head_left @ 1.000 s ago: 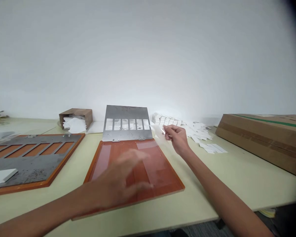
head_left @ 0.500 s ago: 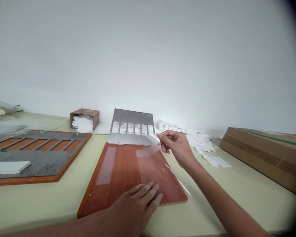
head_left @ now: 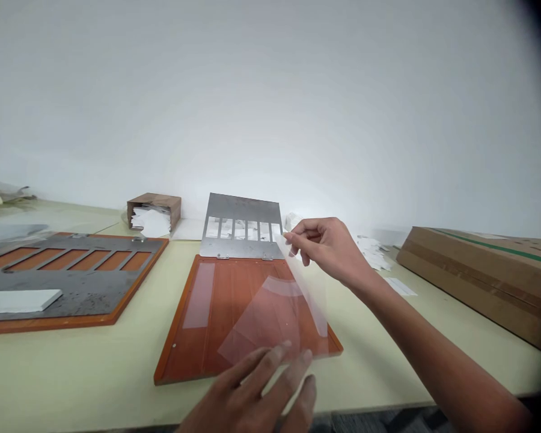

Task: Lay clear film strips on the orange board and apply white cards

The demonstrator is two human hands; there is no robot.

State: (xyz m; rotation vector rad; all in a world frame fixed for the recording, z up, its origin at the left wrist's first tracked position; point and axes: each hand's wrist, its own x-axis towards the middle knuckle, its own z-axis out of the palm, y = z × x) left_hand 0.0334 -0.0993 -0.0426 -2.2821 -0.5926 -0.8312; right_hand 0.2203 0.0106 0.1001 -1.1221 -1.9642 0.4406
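Note:
My right hand [head_left: 320,243] pinches the upper edge of a clear plastic sheet [head_left: 270,319], which hangs tilted over an orange-brown board [head_left: 193,349]. At the sheet's lower edge is my left hand [head_left: 270,385], its fingers spread; whether they touch the sheet I cannot tell. A pale translucent strip [head_left: 199,296] lies along the board's left side. Hinged to the board's far edge, a grey metal plate [head_left: 243,207] with a row of rectangular slots stands raised.
A second board with a slotted metal plate [head_left: 94,288] lies at left, bearing a white block [head_left: 22,300]. Behind stands a small cardboard box [head_left: 175,210] stuffed with white pieces. White paper pieces [head_left: 373,252] lie at right, beside a large cardboard box [head_left: 478,276].
The plastic sheet has come up off the board and turned askew. My right hand has risen slightly; my left hand has slid toward the near edge and spread its fingers.

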